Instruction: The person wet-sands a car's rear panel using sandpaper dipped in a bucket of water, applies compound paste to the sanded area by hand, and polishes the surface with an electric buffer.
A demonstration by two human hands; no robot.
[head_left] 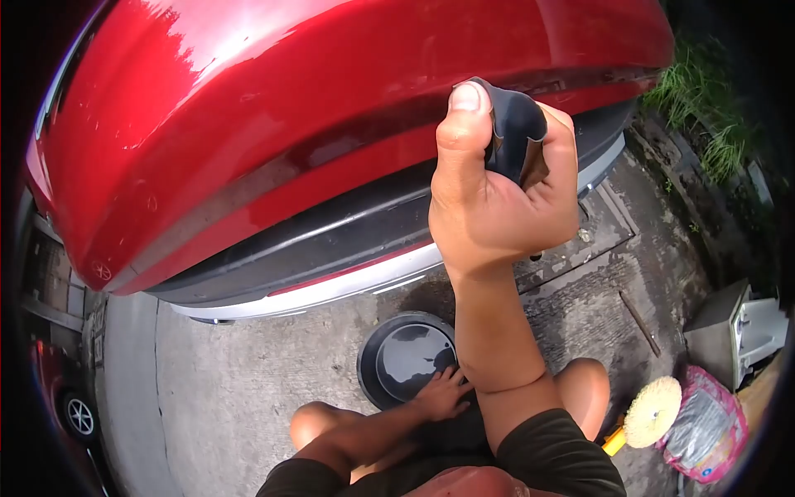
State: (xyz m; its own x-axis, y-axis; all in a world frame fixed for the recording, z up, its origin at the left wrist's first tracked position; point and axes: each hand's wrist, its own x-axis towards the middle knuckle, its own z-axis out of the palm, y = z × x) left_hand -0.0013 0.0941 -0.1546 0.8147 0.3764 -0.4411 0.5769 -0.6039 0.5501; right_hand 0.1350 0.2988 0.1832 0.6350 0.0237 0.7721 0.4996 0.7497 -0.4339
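Note:
My right hand (505, 190) is raised in front of the red car (273, 108). Its thumb and curled fingers grip a folded piece of dark sandpaper (520, 120), grey-black outside with a brownish inner side. Part of the sheet is hidden inside the fist. Lower down, my left hand (443, 394) lies with fingers spread, by the near right rim of a round black basin (367, 377) of water. I cannot tell whether those fingertips touch the rim. Between the hands and the car's red panel runs a black bumper (331, 228) with a white lower strip.
At the lower right are a polisher with a fluffy yellowish pad (652, 412), a pink plastic package (704, 427) and a grey box-like container (720, 335). A thin stick (639, 323) lies on the concrete (240, 373). Grass (704, 108) grows at the right. Another car's wheel (79, 416) shows at the left.

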